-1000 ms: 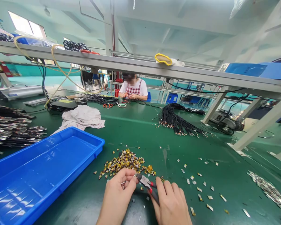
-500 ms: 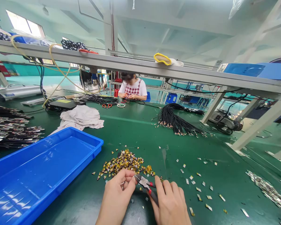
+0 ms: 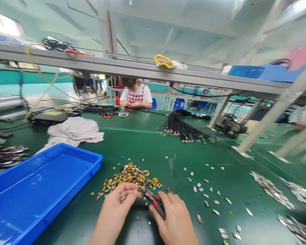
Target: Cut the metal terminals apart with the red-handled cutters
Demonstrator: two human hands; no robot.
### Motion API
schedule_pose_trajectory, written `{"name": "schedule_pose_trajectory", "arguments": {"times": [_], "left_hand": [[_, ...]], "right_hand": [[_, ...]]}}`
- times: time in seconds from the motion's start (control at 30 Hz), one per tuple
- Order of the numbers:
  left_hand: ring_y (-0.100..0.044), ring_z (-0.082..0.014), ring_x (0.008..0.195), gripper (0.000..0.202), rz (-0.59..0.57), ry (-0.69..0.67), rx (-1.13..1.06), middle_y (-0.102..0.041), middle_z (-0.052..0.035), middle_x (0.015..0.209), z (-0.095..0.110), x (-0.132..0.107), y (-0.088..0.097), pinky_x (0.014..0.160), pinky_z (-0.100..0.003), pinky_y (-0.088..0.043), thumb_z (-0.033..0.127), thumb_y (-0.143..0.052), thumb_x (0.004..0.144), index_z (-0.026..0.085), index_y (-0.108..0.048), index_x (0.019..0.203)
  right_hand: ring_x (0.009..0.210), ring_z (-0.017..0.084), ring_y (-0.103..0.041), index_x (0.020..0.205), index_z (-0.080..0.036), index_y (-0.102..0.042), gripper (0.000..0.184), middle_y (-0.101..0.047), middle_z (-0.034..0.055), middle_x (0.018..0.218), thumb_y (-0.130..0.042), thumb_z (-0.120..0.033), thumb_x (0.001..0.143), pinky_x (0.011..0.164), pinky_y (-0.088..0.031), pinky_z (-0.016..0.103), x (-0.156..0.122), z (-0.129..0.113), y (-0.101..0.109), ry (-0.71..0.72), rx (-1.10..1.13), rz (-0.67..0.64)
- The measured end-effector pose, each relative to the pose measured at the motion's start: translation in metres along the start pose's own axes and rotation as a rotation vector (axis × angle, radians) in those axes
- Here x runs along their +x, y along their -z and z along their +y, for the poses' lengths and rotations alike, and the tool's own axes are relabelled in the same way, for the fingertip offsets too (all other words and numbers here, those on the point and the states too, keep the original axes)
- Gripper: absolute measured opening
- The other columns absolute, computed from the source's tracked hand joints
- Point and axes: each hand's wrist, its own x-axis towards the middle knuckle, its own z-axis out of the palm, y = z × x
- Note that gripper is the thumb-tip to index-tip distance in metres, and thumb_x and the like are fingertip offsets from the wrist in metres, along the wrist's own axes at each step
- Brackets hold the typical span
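Observation:
My right hand [image 3: 174, 214] is wrapped round the handles of a pair of diagonal cutters [image 3: 150, 195] with red and black grips. The cutter jaws point left and meet the fingertips of my left hand [image 3: 117, 207]. Thumb and forefinger of that hand are pinched on a small light-coloured piece [image 3: 137, 188], mostly hidden by the fingers. Just beyond both hands lies a heap of small gold, black and silvery pieces [image 3: 130, 174] on the green tabletop [image 3: 132, 139].
A blue tray [image 3: 48, 177] stands at left, with a crumpled white cloth [image 3: 73, 131] behind it. Small flat pieces [image 3: 215, 211] lie scattered at right, near silvery strips [image 3: 271, 189]. Black cables [image 3: 181, 126] lie farther back. Across the table sits a person [image 3: 136, 95] below a metal rail [image 3: 132, 69].
My view has swung to the right, so the tray, cloth and heap appear farther left. The cutters stay at my left fingertips. More silvery strips now show at right.

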Motion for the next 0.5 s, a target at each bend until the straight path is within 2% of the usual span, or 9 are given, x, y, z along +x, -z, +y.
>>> {"name": "schedule_pose_trajectory", "arguments": {"times": [0.13,0.27,0.33,0.4,0.5], "left_hand": [[-0.061,-0.0220,0.078,0.054,0.043,0.065,-0.042,-0.072,-0.0044,0.079,-0.004,0.010,0.009,0.065,-0.028,-0.046,0.052,-0.076,0.053,0.019,-0.061,0.093],[-0.057,-0.0190,0.071,0.062,0.046,0.118,-0.111,-0.070,-0.0018,0.075,-0.007,0.020,0.011,0.060,-0.025,-0.046,0.050,-0.083,0.041,0.020,-0.062,0.091],[-0.053,-0.0152,0.062,0.058,0.003,0.128,-0.129,-0.069,-0.0018,0.072,-0.006,0.016,0.008,0.055,-0.024,-0.043,0.047,-0.083,0.045,0.018,-0.062,0.091],[-0.043,-0.0100,0.053,0.050,-0.055,0.107,-0.137,-0.069,-0.0023,0.070,-0.003,0.009,0.003,0.051,-0.022,-0.038,0.044,-0.079,0.055,0.016,-0.062,0.092],[-0.033,-0.0069,0.049,0.040,-0.107,0.078,-0.136,-0.069,-0.0036,0.074,-0.002,0.001,-0.005,0.047,-0.021,-0.028,0.040,-0.071,0.066,0.014,-0.060,0.095]], "right_hand": [[0.088,0.030,-0.061,0.096,-0.022,-0.066,0.021,-0.066,0.0090,0.091,-0.060,-0.038,0.085,0.077,-0.047,0.042,0.010,-0.020,0.020,-0.225,0.085,-0.078],[0.091,0.031,-0.061,0.094,-0.021,-0.067,0.026,-0.067,0.0102,0.095,-0.061,-0.043,0.082,0.079,-0.045,0.042,0.019,-0.023,0.026,-0.303,0.115,-0.097],[0.089,0.030,-0.062,0.093,-0.020,-0.067,0.025,-0.068,0.0100,0.094,-0.060,-0.042,0.083,0.078,-0.045,0.040,0.019,-0.020,0.028,-0.309,0.148,-0.095],[0.087,0.028,-0.062,0.092,-0.019,-0.067,0.022,-0.068,0.0099,0.092,-0.058,-0.037,0.085,0.076,-0.045,0.037,0.017,-0.018,0.029,-0.301,0.191,-0.093],[0.084,0.026,-0.063,0.093,-0.019,-0.067,0.021,-0.068,0.0094,0.089,-0.054,-0.034,0.088,0.074,-0.044,0.034,0.015,-0.013,0.027,-0.280,0.221,-0.095]]}}
